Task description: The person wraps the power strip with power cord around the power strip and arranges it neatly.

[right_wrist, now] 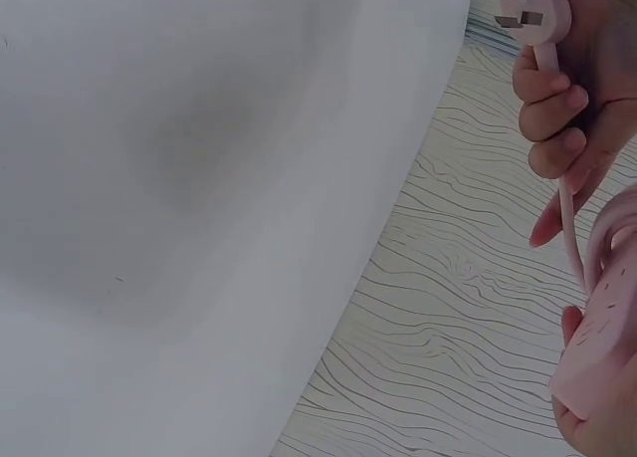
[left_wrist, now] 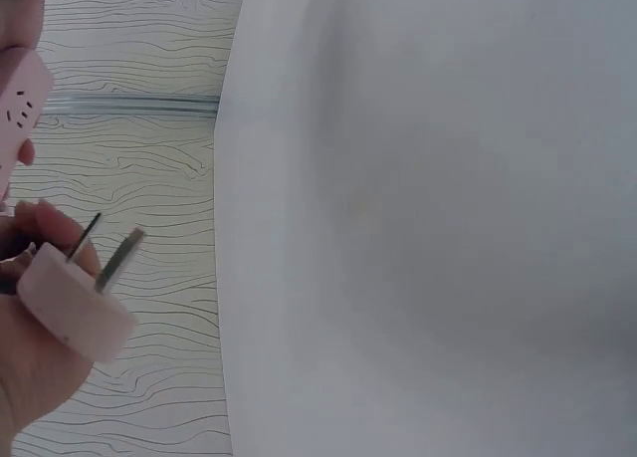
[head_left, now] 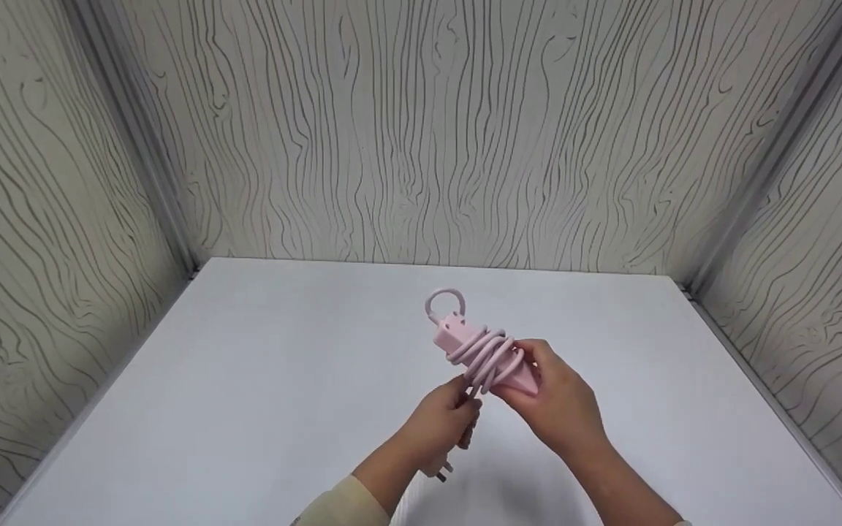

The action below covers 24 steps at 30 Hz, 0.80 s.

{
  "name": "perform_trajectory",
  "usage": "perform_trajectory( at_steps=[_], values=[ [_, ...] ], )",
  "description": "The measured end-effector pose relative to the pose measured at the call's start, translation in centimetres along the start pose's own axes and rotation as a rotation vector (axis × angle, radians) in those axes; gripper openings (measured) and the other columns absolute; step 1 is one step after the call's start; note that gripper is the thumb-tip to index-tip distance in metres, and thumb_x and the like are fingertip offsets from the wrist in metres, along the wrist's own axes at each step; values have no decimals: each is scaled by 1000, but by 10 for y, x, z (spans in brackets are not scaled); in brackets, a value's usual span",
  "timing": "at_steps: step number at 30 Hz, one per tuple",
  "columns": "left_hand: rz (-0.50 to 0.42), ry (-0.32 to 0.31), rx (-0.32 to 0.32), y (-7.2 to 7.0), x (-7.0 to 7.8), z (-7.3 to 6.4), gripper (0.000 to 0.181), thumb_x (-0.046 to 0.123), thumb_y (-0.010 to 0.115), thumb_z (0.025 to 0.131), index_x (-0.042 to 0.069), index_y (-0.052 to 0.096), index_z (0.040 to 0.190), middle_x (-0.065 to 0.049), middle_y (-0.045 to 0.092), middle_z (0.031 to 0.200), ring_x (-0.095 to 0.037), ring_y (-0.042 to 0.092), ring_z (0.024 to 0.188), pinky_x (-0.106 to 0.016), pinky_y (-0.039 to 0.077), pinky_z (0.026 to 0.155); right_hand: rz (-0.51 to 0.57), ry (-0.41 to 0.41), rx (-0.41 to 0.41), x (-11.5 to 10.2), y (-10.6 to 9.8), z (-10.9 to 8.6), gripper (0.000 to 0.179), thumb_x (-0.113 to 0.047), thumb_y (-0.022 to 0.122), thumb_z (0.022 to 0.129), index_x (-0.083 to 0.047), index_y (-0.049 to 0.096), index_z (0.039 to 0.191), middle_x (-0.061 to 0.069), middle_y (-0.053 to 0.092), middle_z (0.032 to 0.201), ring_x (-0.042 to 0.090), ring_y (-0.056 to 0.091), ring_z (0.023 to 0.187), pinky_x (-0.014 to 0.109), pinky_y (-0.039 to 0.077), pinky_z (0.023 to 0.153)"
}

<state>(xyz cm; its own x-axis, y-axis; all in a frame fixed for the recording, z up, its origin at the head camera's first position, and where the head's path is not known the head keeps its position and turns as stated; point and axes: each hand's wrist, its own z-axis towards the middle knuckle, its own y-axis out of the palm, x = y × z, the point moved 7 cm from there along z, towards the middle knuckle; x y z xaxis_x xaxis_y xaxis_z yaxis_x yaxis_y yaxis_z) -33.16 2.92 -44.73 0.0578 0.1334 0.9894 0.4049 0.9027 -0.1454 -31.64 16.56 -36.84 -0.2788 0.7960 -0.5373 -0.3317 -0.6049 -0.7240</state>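
Observation:
A pink power strip (head_left: 452,334) is held tilted above the white table, its cord (head_left: 492,358) wound several times around the body. At its far end the cord makes a small loop. My right hand (head_left: 566,400) grips the near end of the strip, thumb and fingers on opposite sides. The fingers of my left hand (head_left: 437,422) curl around the cord close to the plug (right_wrist: 545,11). Metal prongs stick out of that plug, which hangs below the left hand. In the left wrist view, socket holes show on the strip (left_wrist: 22,99).
The white table (head_left: 245,380) spreads beneath both hands. Panels with a wood-grain line pattern (head_left: 406,131) stand behind it and along both sides, joined by grey metal corner posts (head_left: 136,139).

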Motion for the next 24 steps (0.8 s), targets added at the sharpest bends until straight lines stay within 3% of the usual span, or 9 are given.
perform_trajectory(
  at_steps=[6,12,15,19,24],
  values=[
    [-37,-26,26,-4,-2,-2,36,11,49,93,7,48,128,-4,61,77,-14,56,59,-29,49,60,-102,-93,73,-3,2,1,58,-36,79,67,-13,55,114,3,64,94,14,51,66,33,42,57],
    [132,-67,2,-8,-10,-4,42,7,62,83,9,53,124,0,64,83,-14,60,65,-31,51,59,-257,-203,146,6,8,1,57,-35,78,69,-9,53,113,6,64,96,19,57,73,39,46,62],
    [247,-67,9,-13,-15,-3,39,5,64,80,9,57,119,1,62,84,-13,59,69,-31,51,60,-319,-205,122,17,16,1,58,-34,77,71,-8,51,116,8,63,98,23,59,80,40,46,65],
    [363,-74,69,-22,-23,0,25,10,67,79,8,64,104,2,59,81,-12,56,68,-31,50,59,-363,-177,31,34,33,-1,57,-31,75,73,-8,49,118,8,61,102,23,58,82,38,44,65],
    [367,-119,112,-25,-33,-1,16,16,72,77,10,65,91,4,58,76,-12,55,67,-30,50,61,-371,-123,-59,47,51,-4,56,-29,75,73,-9,49,119,7,59,104,24,57,83,39,43,67]
  ],
)
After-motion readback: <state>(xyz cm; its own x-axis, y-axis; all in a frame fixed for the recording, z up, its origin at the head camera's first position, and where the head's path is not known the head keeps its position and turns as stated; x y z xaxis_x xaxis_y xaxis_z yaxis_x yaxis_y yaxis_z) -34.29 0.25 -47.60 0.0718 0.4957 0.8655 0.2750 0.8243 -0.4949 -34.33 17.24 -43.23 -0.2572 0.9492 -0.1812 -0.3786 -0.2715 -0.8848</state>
